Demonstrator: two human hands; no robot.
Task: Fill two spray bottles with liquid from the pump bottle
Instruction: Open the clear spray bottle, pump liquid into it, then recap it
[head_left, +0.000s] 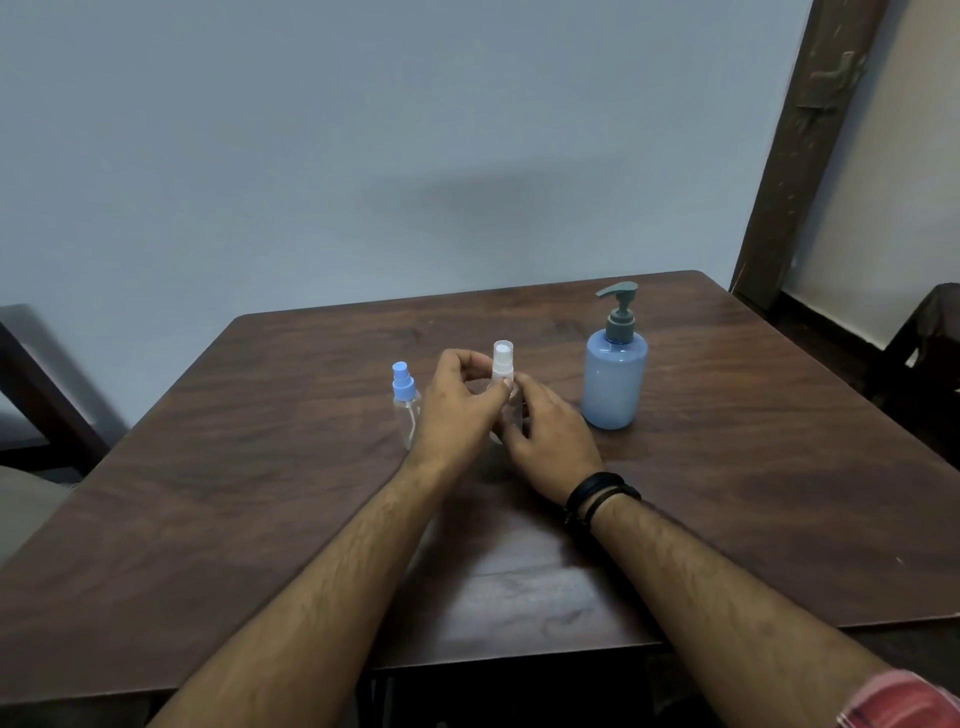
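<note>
A small clear spray bottle with a white cap (503, 364) stands upright at the middle of the brown table (260, 493). My left hand (460, 410) pinches it near the collar just under the cap. My right hand (550, 436) curls round its lower body, which is mostly hidden by both hands. A second clear spray bottle with a blue sprayer (404, 395) stands just left of my left hand, untouched. The light blue pump bottle with a grey-green pump head (615, 374) stands upright to the right, apart from my right hand.
A dark chair (31, 395) stands beyond the table's left edge and another dark chair (930, 353) at the right. A wooden door frame (800, 156) rises behind the right corner. The table's near edge lies under my forearms.
</note>
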